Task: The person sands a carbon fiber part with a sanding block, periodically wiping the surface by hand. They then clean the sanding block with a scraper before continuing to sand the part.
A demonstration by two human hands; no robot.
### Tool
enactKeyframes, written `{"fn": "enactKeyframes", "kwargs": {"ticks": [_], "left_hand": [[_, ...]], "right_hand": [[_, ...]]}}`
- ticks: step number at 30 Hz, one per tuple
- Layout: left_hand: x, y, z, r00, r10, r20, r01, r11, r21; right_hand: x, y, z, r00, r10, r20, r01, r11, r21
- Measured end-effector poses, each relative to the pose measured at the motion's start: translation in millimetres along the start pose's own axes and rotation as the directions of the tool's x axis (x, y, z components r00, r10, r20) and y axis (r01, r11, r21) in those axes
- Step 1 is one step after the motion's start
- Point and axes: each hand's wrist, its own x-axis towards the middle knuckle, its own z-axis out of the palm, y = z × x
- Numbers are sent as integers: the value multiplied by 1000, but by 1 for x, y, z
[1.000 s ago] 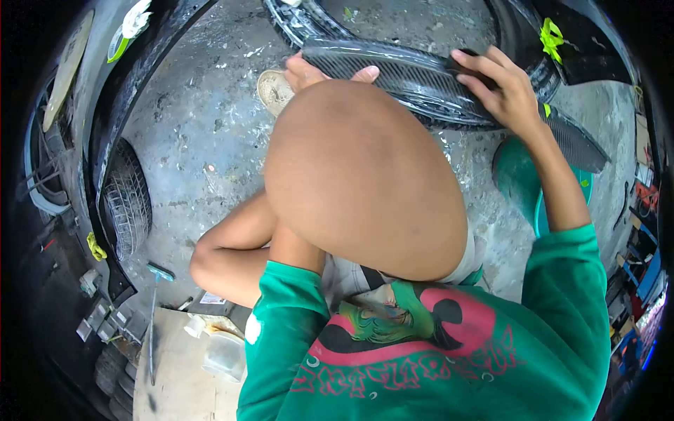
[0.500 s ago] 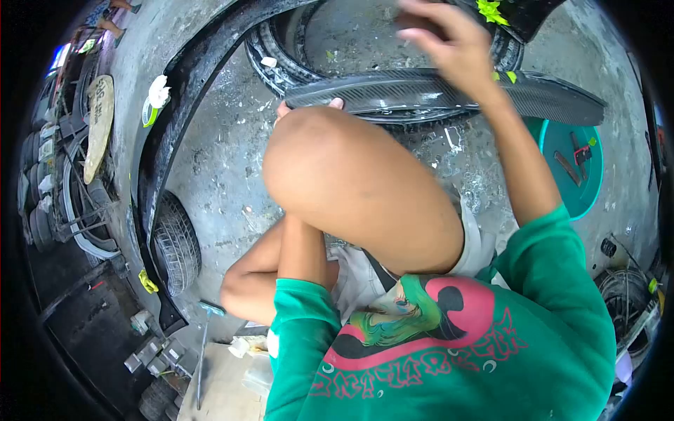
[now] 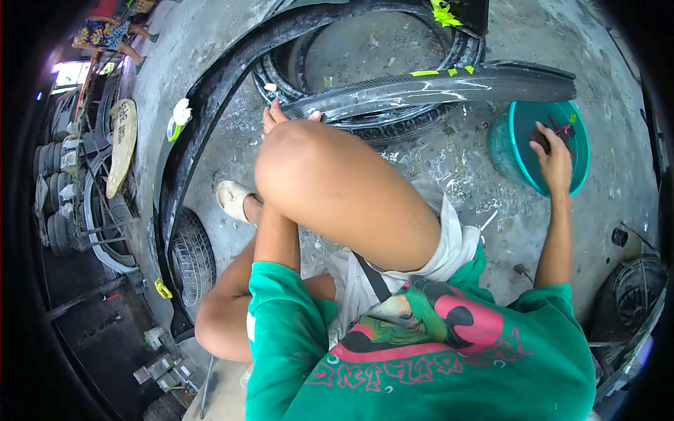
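Running from eleven to two o'clock, a long black panel with a carbon-fibre weave (image 3: 393, 94) is laid across stacked black tyres (image 3: 400, 128). Its left end is met by the left hand (image 3: 276, 117), whose fingers and thumb are seen apart at the edge; the palm is hidden by the raised knee (image 3: 298, 158), so whether the end is firmly gripped cannot be told. Wet streaks and yellow-green tape strips (image 3: 425, 73) are shown on the panel.

Between two and three o'clock, a small dark block (image 3: 539, 139) is grasped in the fingers of the right hand (image 3: 555, 156), which is held over the opening of a round teal plastic bucket (image 3: 503, 149). The hand is framed by the rim on both sides; its height against the rim cannot be told. The bucket's far rim is overlapped in view by the panel's right end; whether they touch cannot be told.

Between knee and bucket, a wide stretch of paint-flecked grey concrete floor (image 3: 460, 179) is left uncovered, while at the left hand only a narrow gap is left between knee and panel. From twelve round to eight o'clock, the floor is bounded by a curved black body part (image 3: 210, 105), by whose lower end an upright treaded tyre (image 3: 193, 256) is placed.
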Motion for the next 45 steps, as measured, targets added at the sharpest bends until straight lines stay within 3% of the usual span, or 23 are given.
{"fn": "enactKeyframes", "kwargs": {"ticks": [2,3,4,6,10,12,14,16,18,19,21,22,24,26,28,31,34,35,36,38,39,42,45], "left_hand": [[3,3,-3,995,98,7,-98,989,108],[16,2,-7,986,20,166,-7,997,-77],[19,1,-8,988,11,156,2,997,-78],[29,5,-18,938,-3,347,-18,998,55],[33,-1,-18,934,38,354,-52,998,31],[27,-6,-12,938,39,345,-50,998,24],[23,-7,-8,939,133,317,-145,989,14],[14,-4,-3,937,192,292,-209,978,28],[15,12,1,871,406,277,-429,903,25],[11,22,5,871,398,288,-419,908,12],[6,42,15,739,603,302,-578,797,-177],[3,51,24,736,607,300,-578,794,-188],[-9,65,39,633,701,328,-631,713,-305],[-15,61,48,658,684,315,-609,729,-312],[-9,44,38,790,517,329,-544,839,-15],[11,-22,13,953,141,268,-205,952,227],[24,-56,12,974,35,224,-60,993,104],[32,-64,18,965,89,246,-85,996,-28],[38,-69,20,964,71,255,-66,997,-27],[48,-75,20,908,182,376,-156,983,-99],[53,-79,20,897,181,404,-149,983,-111],[62,-67,3,791,149,593,-34,979,-200],[60,-71,13,798,118,591,45,966,-254]], "right_hand": [[8,-2,15,995,6,102,-11,999,52],[10,-14,16,984,72,164,-74,997,11],[12,-18,19,980,73,187,-74,997,-4],[14,-10,33,965,91,247,-85,996,-37],[13,15,52,917,190,351,-157,980,-119],[8,21,45,937,125,327,-86,988,-131],[13,35,25,980,-47,194,51,999,-12],[34,12,-15,985,-115,126,130,985,-117],[61,-46,-46,994,-53,98,73,973,-219],[70,-77,-56,998,4,64,16,952,-305],[96,-123,-48,959,-281,49,285,943,-174],[106,-150,-36,928,-356,111,368,922,-119],[121,-212,-6,810,-534,243,552,834,-8],[129,-262,31,623,-742,246,739,662,126],[133,-292,54,601,-760,246,749,644,158],[143,-310,82,635,-758,145,689,642,336],[155,-327,111,596,-785,172,681,607,409],[159,-335,124,543,-832,112,722,531,443],[159,-343,129,535,-835,128,718,529,452],[164,-355,135,454,-852,260,680,520,517],[169,-352,139,401,-906,138,705,401,585],[183,-303,114,345,-897,277,700,443,560],[188,-267,110,385,-861,331,627,507,591]]}}
